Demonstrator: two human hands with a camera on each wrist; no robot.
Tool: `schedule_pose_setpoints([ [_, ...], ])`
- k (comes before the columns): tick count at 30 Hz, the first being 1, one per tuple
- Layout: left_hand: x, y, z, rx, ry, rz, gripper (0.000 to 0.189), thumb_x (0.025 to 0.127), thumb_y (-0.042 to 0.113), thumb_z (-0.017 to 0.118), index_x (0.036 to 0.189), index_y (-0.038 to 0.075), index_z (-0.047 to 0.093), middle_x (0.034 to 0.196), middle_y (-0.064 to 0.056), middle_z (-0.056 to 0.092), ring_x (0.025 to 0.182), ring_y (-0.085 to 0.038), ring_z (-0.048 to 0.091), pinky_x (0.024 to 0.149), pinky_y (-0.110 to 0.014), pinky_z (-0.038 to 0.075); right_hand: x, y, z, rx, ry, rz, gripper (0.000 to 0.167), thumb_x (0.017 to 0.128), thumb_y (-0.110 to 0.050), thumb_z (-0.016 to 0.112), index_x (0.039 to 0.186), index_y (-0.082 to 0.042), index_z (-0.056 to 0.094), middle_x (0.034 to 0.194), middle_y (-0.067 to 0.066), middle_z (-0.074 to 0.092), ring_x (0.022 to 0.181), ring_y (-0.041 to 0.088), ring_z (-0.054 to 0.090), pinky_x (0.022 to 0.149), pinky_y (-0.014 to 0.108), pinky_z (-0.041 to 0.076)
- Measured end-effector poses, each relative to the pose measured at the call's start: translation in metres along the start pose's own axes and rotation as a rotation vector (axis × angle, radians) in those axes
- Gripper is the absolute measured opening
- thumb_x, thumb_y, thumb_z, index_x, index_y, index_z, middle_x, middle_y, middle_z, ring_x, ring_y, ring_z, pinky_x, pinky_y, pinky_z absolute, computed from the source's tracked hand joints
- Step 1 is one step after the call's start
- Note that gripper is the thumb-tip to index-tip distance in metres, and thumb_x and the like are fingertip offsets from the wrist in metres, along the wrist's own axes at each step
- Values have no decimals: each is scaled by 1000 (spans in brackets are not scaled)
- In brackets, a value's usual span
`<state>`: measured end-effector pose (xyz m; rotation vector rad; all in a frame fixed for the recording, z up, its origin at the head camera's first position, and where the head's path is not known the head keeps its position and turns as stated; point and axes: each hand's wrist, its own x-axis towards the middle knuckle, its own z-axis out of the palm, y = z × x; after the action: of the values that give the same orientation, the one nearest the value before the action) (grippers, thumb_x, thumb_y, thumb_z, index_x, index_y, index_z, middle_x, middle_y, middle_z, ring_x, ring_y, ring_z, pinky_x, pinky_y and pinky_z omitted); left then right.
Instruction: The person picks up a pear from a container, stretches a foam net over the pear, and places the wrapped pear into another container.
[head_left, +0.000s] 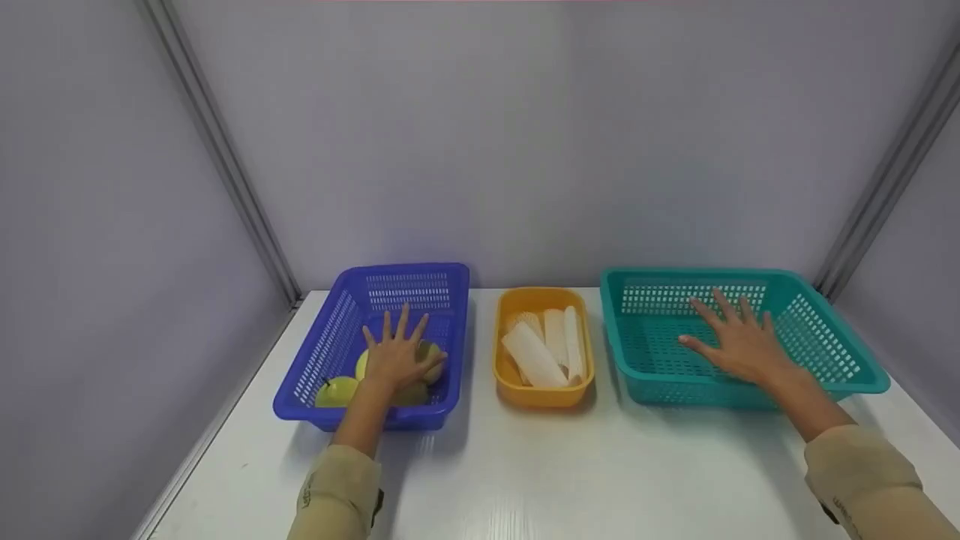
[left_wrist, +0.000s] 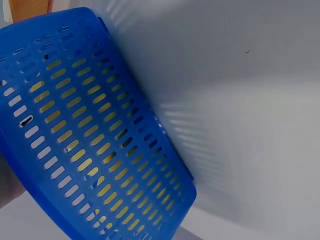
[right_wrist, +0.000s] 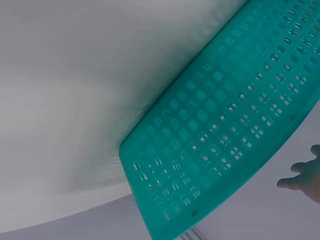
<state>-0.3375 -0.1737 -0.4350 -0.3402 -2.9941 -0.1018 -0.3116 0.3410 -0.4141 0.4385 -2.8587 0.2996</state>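
My left hand [head_left: 394, 360] is spread over the blue basket [head_left: 311, 360] at the left, its fingers straight above several yellow-green pears [head_left: 337, 392]. Whether it touches the fruit cannot be made out. At the right, my right hand [head_left: 746, 349] spreads its fingers over the green basket [head_left: 840, 367], holding nothing. In the left wrist view, yellow fruit shows through the slots of the blue basket [left_wrist: 100, 125]. A few fingertips [right_wrist: 300, 172] appear beyond the rim of the green basket [right_wrist: 210, 125] in the right wrist view.
Between the two baskets stands a small orange basket [head_left: 544, 397] with several white foam net sleeves [head_left: 536, 356] in it. All three stand on a white table [head_left: 525, 472] against a pale back wall [head_left: 525, 150], with side panels at left and right.
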Motion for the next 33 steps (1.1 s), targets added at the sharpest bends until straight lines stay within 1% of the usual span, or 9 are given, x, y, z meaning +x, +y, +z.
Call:
schedule_pose_setpoints([
  [4,-6,-1,3,-29,12,0,78,86,65,37,147,18,23,151,-16,6,132,-44,3,96,-68,2,3,-17,0,23,25,-42,75,88,-52,50,145,-11,25,146,26,14,126,55,10,91,72,10],
  [8,-11,-1,3,-53,-2,-10,76,87,65,34,146,18,25,151,-16,7,132,-44,6,98,-67,6,7,-39,4,70,50,-91,74,89,-48,52,146,-11,22,146,25,14,127,52,16,91,70,18],
  [12,-15,2,3,-113,-16,0,71,90,58,39,144,14,30,150,-17,13,132,-44,13,99,-64,9,10,-67,9,145,75,-122,73,90,-44,54,146,-11,21,147,21,17,128,46,20,92,66,24],
  [15,-16,4,6,-163,-20,12,67,91,52,44,142,9,35,147,-20,19,130,-44,19,99,-63,15,10,-94,12,244,99,-146,71,91,-40,55,145,-9,23,146,19,23,129,41,24,95,60,27],
  [20,-15,6,8,-213,-18,16,64,92,48,45,139,5,38,144,-21,26,128,-42,26,99,-60,20,11,-140,19,489,117,-147,66,90,-33,59,143,-7,29,142,16,33,123,35,37,93,54,36],
  [23,-14,6,7,-230,-11,14,62,93,47,44,138,4,40,144,-21,27,128,-42,27,99,-59,21,15,-165,23,658,95,-116,64,90,-30,59,142,-8,31,141,14,36,120,32,42,91,49,40],
  [27,-13,6,8,-234,-5,1,60,93,47,44,136,4,41,143,-21,29,128,-41,28,99,-59,21,20,-193,31,845,51,-78,59,90,-23,59,140,-7,33,139,16,38,118,33,44,91,46,41],
  [30,-13,6,10,-232,7,-3,59,94,45,44,135,4,43,142,-21,30,126,-41,30,98,-59,23,23,-211,39,913,33,-56,55,90,-20,60,138,-5,36,134,19,42,113,34,48,88,45,44],
  [33,-15,3,11,-226,20,-4,57,94,44,45,133,3,44,141,-23,32,125,-42,31,97,-60,25,25,-230,49,939,25,-53,52,90,-20,60,135,-3,38,130,21,46,108,34,53,83,41,47],
])
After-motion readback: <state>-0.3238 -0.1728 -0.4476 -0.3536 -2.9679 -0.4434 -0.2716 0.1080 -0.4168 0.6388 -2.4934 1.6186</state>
